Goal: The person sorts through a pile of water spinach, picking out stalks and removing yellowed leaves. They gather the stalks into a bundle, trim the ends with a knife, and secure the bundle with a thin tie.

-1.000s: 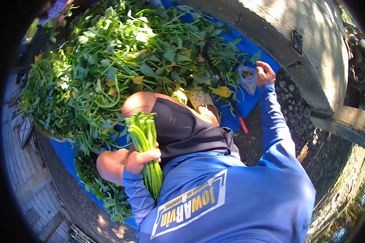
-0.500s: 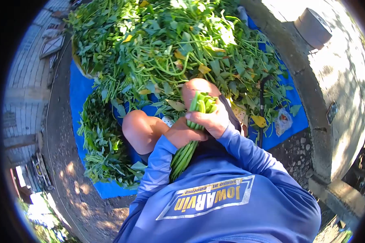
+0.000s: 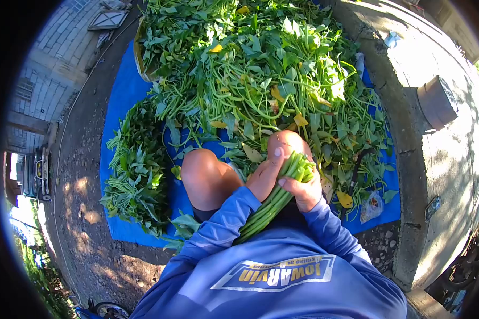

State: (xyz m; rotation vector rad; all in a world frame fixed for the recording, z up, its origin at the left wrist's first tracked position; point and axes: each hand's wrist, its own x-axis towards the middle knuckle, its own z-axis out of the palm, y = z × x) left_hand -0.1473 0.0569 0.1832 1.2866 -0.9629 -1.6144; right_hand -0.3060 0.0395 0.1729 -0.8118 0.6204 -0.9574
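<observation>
A bundle of long green stems [image 3: 274, 204] rests slanted against my blue shirt, its upper ends gathered between my hands above my lap. My right hand [image 3: 306, 192] wraps the upper part, with the thumb laid across the stems. On the other side my left hand [image 3: 266, 175] presses against the bundle, thumb pointing up; its other fingers are hidden behind the stems. Just past my knees lies a big heap of leafy green vines [image 3: 250, 80] with some yellow leaves. A smaller pile of leafy bunches [image 3: 138, 165] sits to the left of my knees.
A blue tarp [image 3: 114, 106] lies under the greens. Near its right edge are a clear plastic bag [image 3: 371, 207] and a yellow leaf [image 3: 344, 200]. A concrete ledge [image 3: 410, 154] runs along the right, with a grey cylindrical object [image 3: 437, 102] on it. Bare ground [image 3: 80, 159] stretches along the left.
My left hand has shifted from around the bundle's middle to its upper end, thumb now raised. The right hand stays on the top part. The camera view has tilted and shifted.
</observation>
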